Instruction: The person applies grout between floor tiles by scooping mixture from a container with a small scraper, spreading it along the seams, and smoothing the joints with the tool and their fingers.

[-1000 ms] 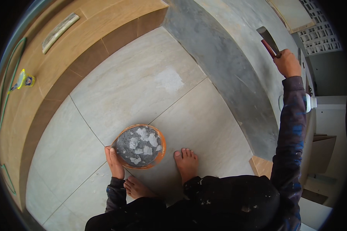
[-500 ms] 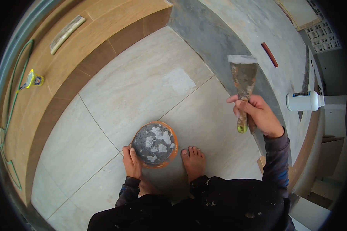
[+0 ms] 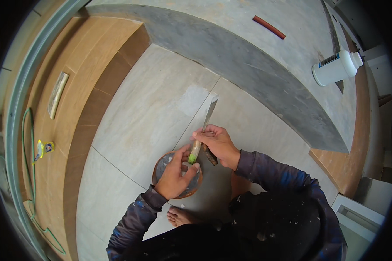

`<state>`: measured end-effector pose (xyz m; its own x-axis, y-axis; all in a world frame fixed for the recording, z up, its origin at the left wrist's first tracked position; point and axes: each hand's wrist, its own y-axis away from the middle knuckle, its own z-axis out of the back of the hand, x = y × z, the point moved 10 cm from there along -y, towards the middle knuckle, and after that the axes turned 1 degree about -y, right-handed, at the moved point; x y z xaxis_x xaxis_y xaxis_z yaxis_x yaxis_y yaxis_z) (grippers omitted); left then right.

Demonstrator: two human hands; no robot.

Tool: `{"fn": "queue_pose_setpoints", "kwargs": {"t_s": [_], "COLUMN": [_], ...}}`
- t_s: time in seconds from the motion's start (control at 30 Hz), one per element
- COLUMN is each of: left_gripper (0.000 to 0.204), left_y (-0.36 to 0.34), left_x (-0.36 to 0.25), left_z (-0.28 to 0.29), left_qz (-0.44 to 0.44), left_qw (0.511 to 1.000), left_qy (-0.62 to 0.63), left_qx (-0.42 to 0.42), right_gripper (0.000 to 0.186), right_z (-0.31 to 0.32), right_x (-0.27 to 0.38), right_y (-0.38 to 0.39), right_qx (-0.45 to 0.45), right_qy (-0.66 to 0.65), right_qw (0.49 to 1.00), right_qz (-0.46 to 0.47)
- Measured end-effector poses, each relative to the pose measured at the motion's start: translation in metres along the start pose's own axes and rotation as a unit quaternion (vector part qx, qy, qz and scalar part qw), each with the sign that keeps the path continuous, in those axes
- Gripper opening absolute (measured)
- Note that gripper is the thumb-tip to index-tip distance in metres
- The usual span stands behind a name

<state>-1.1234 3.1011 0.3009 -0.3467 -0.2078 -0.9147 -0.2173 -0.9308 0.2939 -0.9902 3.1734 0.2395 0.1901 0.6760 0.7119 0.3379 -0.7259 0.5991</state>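
The scraper (image 3: 196, 149) slants above the bowl (image 3: 200, 182), off its 1 o'clock rim, blade (image 3: 211, 111) pointing to about 1 o'clock and handle end toward 7. The right hand (image 3: 217, 145) pinches it near where handle meets blade, with a dark handle (image 3: 210, 156) also under its fingers. The left hand (image 3: 175, 175) is half curled over the bowl, thumb and fingers either side of the green handle end; I cannot tell whether they touch it.

The scraper looks light and stiff, its thin blade perhaps springy. Pale smears near the tip may be slick, so the handle's middle seems the best hold. The bowl, with grey paste (image 3: 162, 165) inside, is probably heavier; its rim would suit a grip.
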Motion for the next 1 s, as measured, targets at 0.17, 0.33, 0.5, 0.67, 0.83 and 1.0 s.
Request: {"fn": "queue_pose_setpoints", "kwargs": {"t_s": [0.17, 0.33, 0.5, 0.67, 0.83, 1.0], "left_gripper": [0.056, 0.037, 0.028, 0.028, 0.028, 0.032], "left_y": [-0.122, -0.232, -0.299, -0.334, -0.365, -0.38], "left_x": [-0.012, 0.013, 0.014, 0.049, 0.056, 0.062], "left_z": [-0.033, -0.057, -0.077, -0.079, -0.088, -0.089], "left_qz": [0.039, 0.053, 0.058, 0.034, -0.003, 0.044], "left_qw": [0.987, 0.996, 0.995, 0.991, 0.986, 0.981], "left_qy": [-0.135, -0.058, -0.085, -0.124, -0.162, -0.186], "left_qx": [0.075, 0.037, 0.015, -0.035, -0.037, -0.036], "right_gripper": [0.029, 0.029, 0.03, 0.03, 0.031, 0.031], "right_z": [0.049, 0.122, 0.167, 0.189, 0.211, 0.235], "right_x": [0.043, 0.084, 0.097, 0.101, 0.088, 0.081], "right_y": [-0.056, -0.112, -0.164, -0.192, -0.2, -0.2], "right_qx": [-0.048, -0.003, -0.003, 0.015, 0.015, -0.005], "right_qy": [-0.007, 0.033, 0.108, 0.111, 0.101, 0.163], "right_qw": [0.997, 0.998, 0.992, 0.992, 0.993, 0.983], "right_qz": [0.067, 0.051, 0.069, 0.053, 0.051, 0.083]}}
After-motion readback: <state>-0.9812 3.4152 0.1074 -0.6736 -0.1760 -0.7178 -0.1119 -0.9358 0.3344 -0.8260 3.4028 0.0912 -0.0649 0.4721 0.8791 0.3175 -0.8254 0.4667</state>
